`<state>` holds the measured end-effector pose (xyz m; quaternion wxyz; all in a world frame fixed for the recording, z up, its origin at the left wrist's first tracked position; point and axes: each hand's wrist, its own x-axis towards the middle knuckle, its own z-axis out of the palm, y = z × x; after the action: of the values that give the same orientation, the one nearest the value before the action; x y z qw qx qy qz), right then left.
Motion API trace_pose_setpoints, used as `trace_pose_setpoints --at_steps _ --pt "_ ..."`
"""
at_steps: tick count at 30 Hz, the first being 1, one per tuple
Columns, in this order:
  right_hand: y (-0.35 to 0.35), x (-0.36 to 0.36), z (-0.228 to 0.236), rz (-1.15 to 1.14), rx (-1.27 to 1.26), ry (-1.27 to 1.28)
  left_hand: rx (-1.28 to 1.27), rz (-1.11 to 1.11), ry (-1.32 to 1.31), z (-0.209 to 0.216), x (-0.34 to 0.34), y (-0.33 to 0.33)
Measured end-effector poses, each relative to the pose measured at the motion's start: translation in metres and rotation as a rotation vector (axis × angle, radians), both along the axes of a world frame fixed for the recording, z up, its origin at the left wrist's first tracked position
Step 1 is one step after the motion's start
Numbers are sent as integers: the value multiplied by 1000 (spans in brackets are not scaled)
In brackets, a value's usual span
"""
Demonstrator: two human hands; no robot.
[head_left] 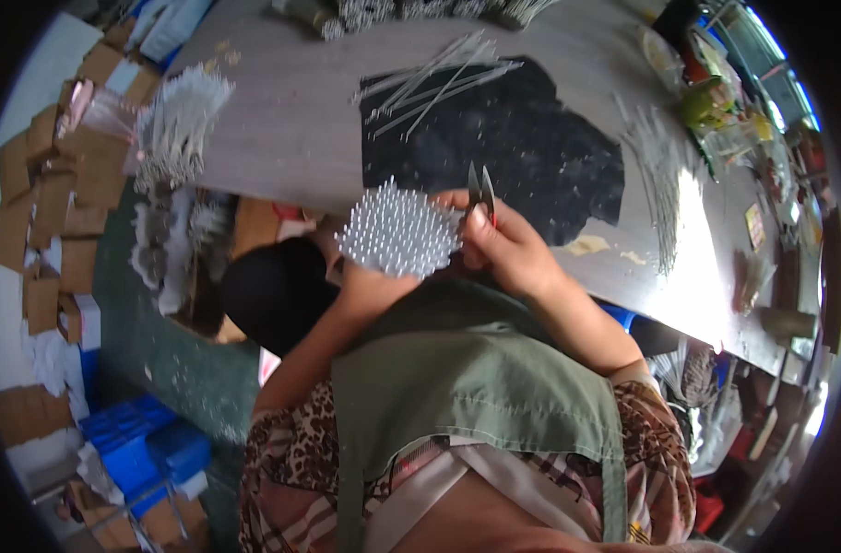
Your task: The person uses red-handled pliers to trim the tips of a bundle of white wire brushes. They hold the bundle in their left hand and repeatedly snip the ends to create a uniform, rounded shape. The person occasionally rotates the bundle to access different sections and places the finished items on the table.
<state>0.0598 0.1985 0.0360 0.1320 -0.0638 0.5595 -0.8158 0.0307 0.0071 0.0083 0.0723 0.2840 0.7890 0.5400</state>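
Note:
My left hand [367, 284] is closed around a thick bundle of thin pale rods [397, 230], held just above the table's near edge. Their many small shiny tips face up; the lower part of the bundle is hidden. Beside it, my right hand [513, 247] grips a small pair of scissors [481, 187], blades up and slightly apart, a bit of red showing at the handle. The fingers of that hand lie against the bundle's right side; whether they press on it, I cannot tell. Beyond both hands, several loose rods [425, 83] lie scattered on a black mat [540, 147].
Bundled rods [181, 120] lie at the table's left edge, with more bundles [384, 13] at the far edge. Thin rods [658, 184] spread along the right. Cardboard boxes [56, 175] and blue bins [135, 447] stand at left. A black rounded object [278, 290] sits by my left forearm.

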Motion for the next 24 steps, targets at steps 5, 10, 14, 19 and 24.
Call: trace_pose_setpoints --at_steps 5,10,14,19,24 --pt "-1 3 -11 1 -4 -91 33 -15 164 -14 -12 -2" --pt "2 2 -17 46 15 -118 -210 -31 340 -18 -17 -7" --pt "0 2 -17 14 85 -102 -290 -38 388 -35 -21 -12" --pt "2 3 -18 34 119 -91 -170 -94 239 -39 -21 -14" --pt "2 4 -21 37 106 -112 -199 -104 246 -45 -22 -18"
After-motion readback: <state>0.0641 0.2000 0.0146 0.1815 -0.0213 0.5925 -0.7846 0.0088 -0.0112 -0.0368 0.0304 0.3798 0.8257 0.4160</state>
